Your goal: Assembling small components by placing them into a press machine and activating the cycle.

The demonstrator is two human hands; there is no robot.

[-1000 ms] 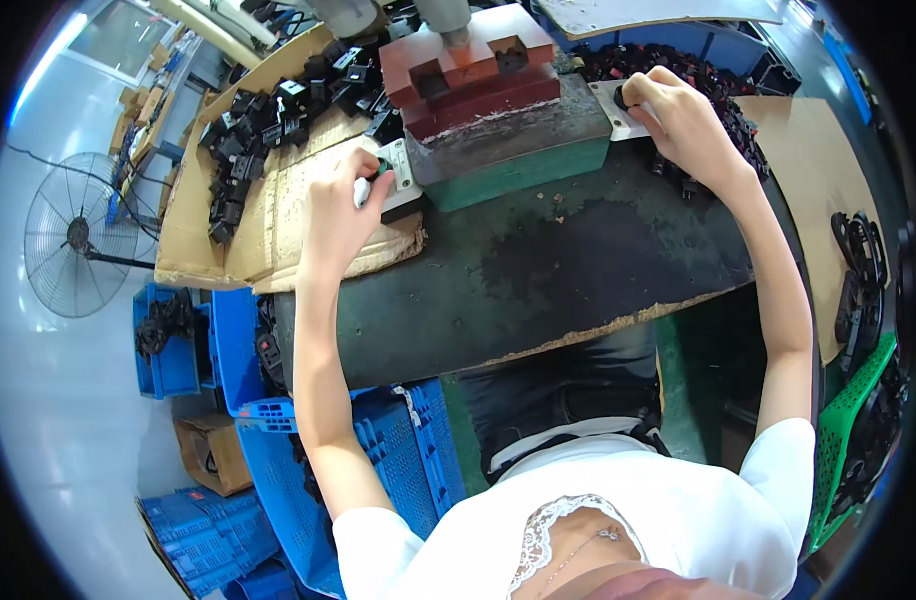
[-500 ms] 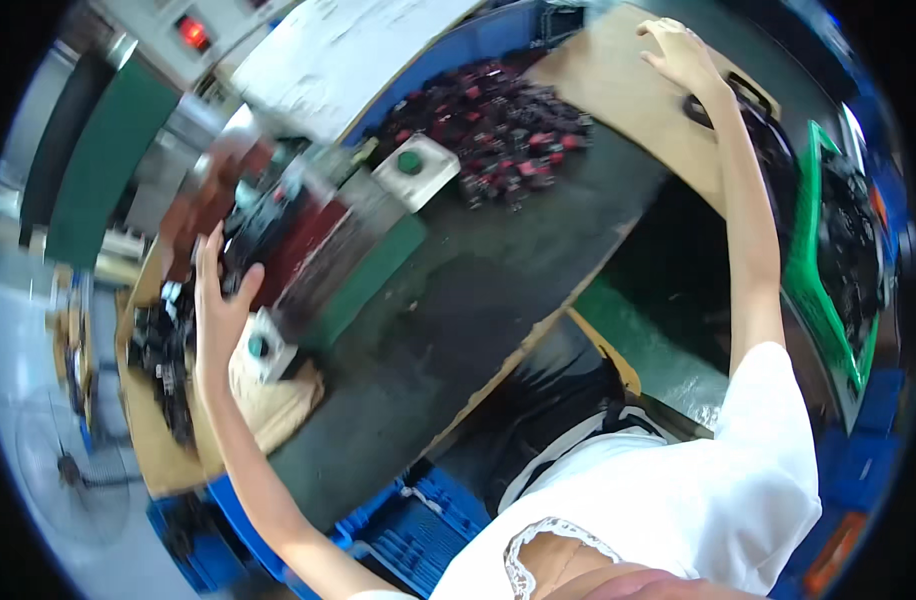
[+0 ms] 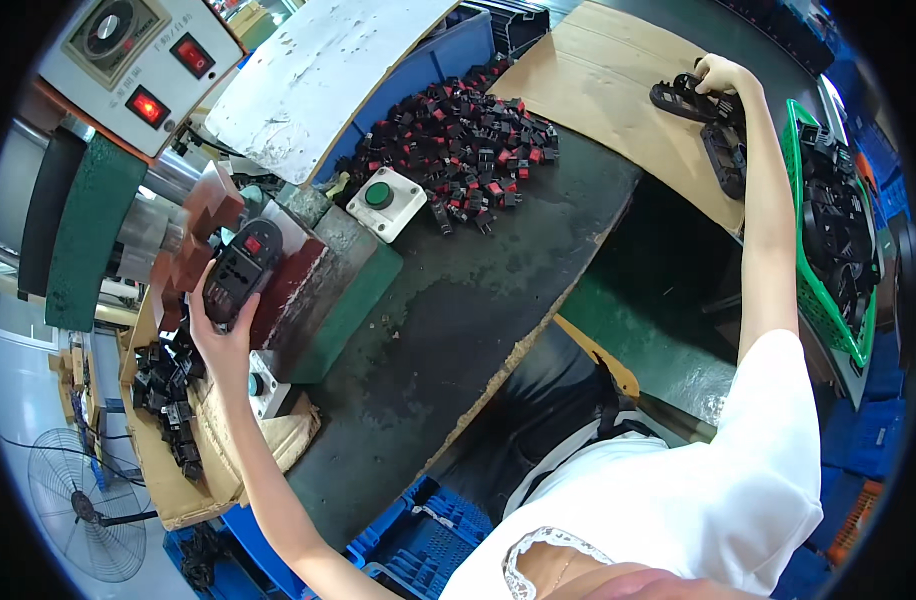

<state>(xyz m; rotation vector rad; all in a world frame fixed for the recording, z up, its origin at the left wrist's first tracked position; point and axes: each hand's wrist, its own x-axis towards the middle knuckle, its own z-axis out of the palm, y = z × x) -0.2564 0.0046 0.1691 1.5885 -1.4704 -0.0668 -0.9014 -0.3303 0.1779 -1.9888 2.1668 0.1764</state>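
My left hand (image 3: 221, 335) is gripping a black power strip (image 3: 241, 270) with a red switch, fingers wrapped around its lower end, and it is lying on the red block (image 3: 290, 285) of the press. My right hand (image 3: 723, 80) is closing on a black frame (image 3: 690, 100) lying on the cardboard sheet (image 3: 603, 85), beside the green basket (image 3: 813, 290). A green push button (image 3: 379, 195) is sitting near the pile of small switches (image 3: 473, 125).

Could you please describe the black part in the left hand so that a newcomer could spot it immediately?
Find the dark red block of the press at the left. On it lies a black socket housing, gripped by the left hand. Unlike the small loose parts nearby, it is long, with one red switch.
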